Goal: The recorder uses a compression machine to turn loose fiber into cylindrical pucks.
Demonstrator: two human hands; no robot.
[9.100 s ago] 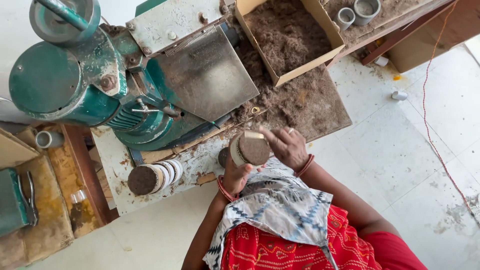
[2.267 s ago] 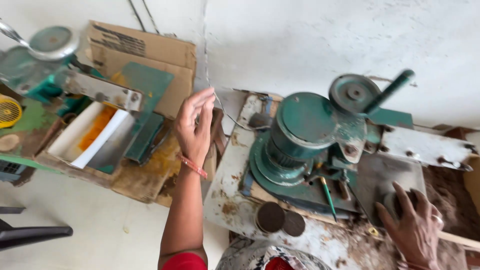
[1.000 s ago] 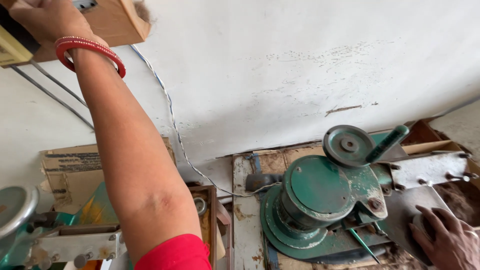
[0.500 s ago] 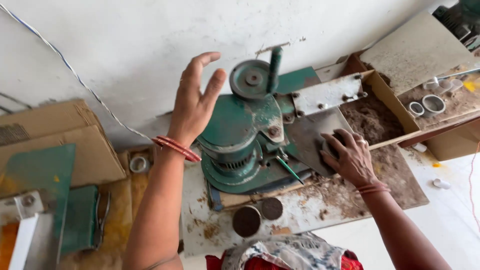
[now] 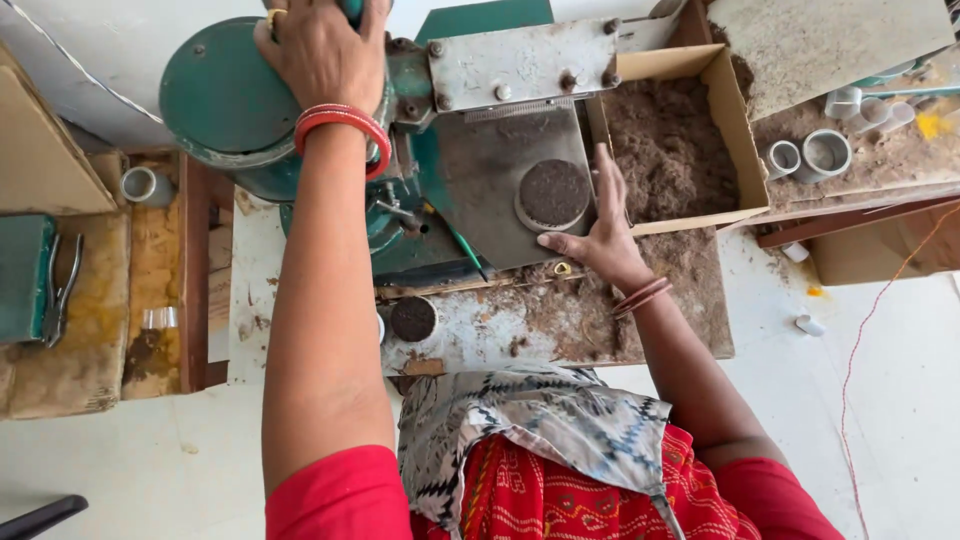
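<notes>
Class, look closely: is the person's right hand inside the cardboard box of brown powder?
No, the right hand rests on the grey metal plate beside the cardboard box.

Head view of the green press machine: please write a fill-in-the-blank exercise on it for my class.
1. The left hand grips the ____ of the green press machine.
2. The right hand rests beside a dark ____ on the metal plate.
3. The cardboard box holds brown ____.

Missing words: handle; disc; powder
</notes>
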